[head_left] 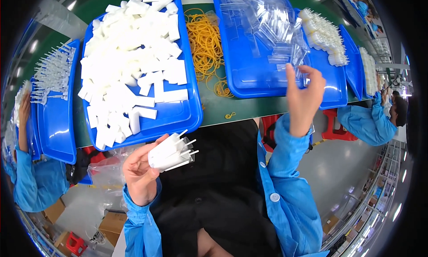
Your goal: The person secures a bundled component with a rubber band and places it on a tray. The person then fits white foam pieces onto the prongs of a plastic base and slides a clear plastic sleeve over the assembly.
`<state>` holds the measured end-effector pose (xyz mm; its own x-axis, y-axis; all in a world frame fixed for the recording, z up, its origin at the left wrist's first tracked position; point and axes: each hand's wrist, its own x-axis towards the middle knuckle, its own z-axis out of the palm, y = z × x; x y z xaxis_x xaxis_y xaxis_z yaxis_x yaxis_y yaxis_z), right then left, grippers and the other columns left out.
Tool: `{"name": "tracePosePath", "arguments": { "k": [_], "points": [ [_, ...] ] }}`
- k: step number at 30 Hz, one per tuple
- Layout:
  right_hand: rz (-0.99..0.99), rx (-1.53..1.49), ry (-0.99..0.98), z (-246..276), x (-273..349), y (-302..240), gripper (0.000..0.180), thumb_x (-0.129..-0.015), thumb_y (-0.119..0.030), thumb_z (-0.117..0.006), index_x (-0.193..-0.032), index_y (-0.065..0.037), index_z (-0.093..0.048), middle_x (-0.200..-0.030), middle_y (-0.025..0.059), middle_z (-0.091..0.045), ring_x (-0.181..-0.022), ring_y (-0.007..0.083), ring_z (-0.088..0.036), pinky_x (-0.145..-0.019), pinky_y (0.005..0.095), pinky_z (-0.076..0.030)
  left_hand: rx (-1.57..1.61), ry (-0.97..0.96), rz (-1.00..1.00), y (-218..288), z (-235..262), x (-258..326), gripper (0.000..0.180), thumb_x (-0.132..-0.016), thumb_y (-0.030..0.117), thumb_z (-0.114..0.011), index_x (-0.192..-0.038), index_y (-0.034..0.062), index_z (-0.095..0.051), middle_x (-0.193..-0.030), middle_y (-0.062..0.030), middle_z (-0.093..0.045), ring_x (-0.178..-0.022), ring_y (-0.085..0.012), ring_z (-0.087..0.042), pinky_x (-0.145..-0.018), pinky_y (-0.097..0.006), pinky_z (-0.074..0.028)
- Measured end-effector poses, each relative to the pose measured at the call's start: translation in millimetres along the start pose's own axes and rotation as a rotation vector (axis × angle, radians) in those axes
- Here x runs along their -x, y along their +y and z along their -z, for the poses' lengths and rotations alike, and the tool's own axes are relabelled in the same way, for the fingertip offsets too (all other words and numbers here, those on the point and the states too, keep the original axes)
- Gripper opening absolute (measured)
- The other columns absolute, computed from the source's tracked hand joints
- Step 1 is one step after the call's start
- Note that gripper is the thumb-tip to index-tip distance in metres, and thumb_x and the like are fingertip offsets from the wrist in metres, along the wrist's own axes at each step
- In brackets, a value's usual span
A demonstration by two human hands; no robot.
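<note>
My left hand [141, 170] is wrapped round a bundle of white pieces with thin rods [171, 153], held below the front edge of the tray of white pieces. The rods stick out to the right, and clear plastic seems to surround some of them. My right hand [305, 96] is raised at the near edge of a blue tray [254, 85] of clear plastic pieces [272, 29]. Its thumb and forefinger are apart, and I see nothing between them. Some clear pieces lie just beyond those fingertips.
A blue tray [194, 110] heaped with short white tubular pieces [129, 56] stands at left. Yellow rubber bands [205, 47] lie between the trays on the green table [214, 110]. Rodded pieces [323, 36] fill a tray at right, others [53, 74] at left. Co-workers in blue sleeves [370, 123] sit either side.
</note>
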<state>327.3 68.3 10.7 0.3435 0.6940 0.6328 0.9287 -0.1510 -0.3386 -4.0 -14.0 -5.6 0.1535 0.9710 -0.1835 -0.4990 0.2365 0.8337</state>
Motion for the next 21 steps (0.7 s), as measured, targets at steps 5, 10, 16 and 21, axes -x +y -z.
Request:
{"name": "tracePosePath", "arguments": {
  "k": [5, 10, 16, 21],
  "points": [
    [0.059, 0.450, -0.096, -6, -7, 46, 0.030, -0.071, -0.032, -0.072, -0.076, -0.005, -0.061, -0.081, 0.0105, -0.058, -0.080, 0.0293, -0.051, -0.069, 0.0384, -0.041, -0.017, -0.031, 0.048, -3, -3, -3, 0.049, -0.073, 0.010, -0.069, -0.114, -0.0085, -0.049, -0.115, -0.0274, -0.053, -0.112, -0.0325, -0.051, -0.096, -0.041, -0.038],
    [0.110, 0.334, -0.106, -7, -7, 48, 0.025, -0.074, -0.027, -0.070, -0.078, -0.005, -0.061, -0.077, 0.0103, -0.059, -0.077, 0.0285, -0.054, -0.067, 0.0364, -0.043, -0.029, -0.022, 0.041, -3, -6, -4, 0.050, -0.074, 0.015, -0.069, -0.115, -0.0060, -0.049, -0.112, -0.0219, -0.056, -0.105, -0.0298, -0.055, -0.091, -0.039, -0.043],
    [-0.178, -0.520, -0.246, 20, 13, -6, 0.015, -0.082, -0.010, -0.062, -0.095, -0.002, -0.061, -0.075, 0.0031, -0.058, -0.068, 0.0107, -0.053, -0.059, 0.0223, -0.040, 0.067, -0.104, 0.090, 0, -8, -3, 0.045, -0.077, 0.010, -0.065, -0.116, -0.0046, -0.048, -0.117, -0.0255, -0.051, -0.101, -0.0327, -0.058, -0.070, -0.038, -0.056],
    [-0.179, -1.121, -0.645, 38, 34, -50, 0.016, -0.084, -0.001, -0.052, -0.096, 0.005, -0.060, -0.079, 0.0042, -0.052, -0.069, 0.0077, -0.041, -0.061, 0.0205, -0.032, 0.062, -0.167, -0.013, -2, -12, -8, 0.040, -0.075, -0.006, -0.062, -0.113, -0.0043, -0.049, -0.126, -0.0298, -0.041, -0.101, -0.0326, -0.057, -0.072, -0.037, -0.056]
  ]
}}
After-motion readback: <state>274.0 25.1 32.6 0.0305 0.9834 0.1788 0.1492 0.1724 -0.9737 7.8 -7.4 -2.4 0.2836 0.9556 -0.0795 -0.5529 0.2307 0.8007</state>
